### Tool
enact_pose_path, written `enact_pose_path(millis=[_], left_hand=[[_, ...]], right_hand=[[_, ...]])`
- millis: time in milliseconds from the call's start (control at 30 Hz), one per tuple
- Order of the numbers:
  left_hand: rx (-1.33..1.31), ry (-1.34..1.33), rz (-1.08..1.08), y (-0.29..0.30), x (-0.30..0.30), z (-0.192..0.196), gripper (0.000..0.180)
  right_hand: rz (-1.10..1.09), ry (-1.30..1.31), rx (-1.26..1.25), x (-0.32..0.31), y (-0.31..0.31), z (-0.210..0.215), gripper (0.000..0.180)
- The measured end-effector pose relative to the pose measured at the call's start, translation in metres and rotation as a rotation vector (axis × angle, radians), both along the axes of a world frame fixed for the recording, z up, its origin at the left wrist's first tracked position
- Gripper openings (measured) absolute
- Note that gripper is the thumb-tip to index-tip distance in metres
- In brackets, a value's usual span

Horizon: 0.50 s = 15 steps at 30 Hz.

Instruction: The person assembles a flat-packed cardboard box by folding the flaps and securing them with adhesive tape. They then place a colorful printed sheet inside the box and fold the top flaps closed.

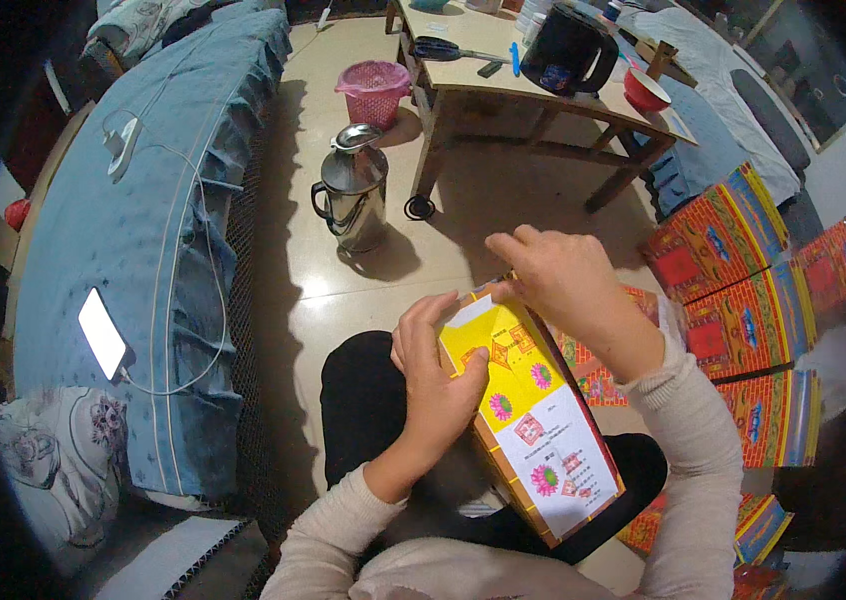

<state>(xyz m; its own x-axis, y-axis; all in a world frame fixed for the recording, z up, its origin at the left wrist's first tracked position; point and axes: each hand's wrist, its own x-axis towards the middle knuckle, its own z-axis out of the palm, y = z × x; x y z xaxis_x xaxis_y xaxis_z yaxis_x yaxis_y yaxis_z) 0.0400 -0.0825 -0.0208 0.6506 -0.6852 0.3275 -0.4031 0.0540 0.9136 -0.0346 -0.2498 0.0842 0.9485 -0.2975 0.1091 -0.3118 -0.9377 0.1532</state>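
Already formed along its length, the yellow paper box (533, 420) lies gripped in the left hand (433, 375), while right hand (568, 280) fingers (505, 243) pinch its unclosed top flap; finished red boxes (743, 290) lie beyond.

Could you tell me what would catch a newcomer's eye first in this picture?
Most striking is the bright yellow printed paper box at centre, over the person's lap: the left hand grips its side while the right hand pinches its top edge. To the right, a row of red and orange folded boxes lies on the floor. Further back stands a shiny metal kettle, and a lit phone lies on the blue bedcover at left.
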Motion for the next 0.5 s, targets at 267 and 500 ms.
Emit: enact_pose_path(millis=[267, 500], left_hand=[[-0.120, 0.346, -0.057, -0.001, 0.001, -0.014, 0.058], [-0.234, 0.583, -0.157, -0.005, -0.001, -0.010, 0.050]], right_hand=[[-0.222, -0.328, 0.799, -0.019, -0.041, -0.013, 0.033], [-0.190, -0.285, 1.110, -0.037, -0.038, -0.050, 0.038]])
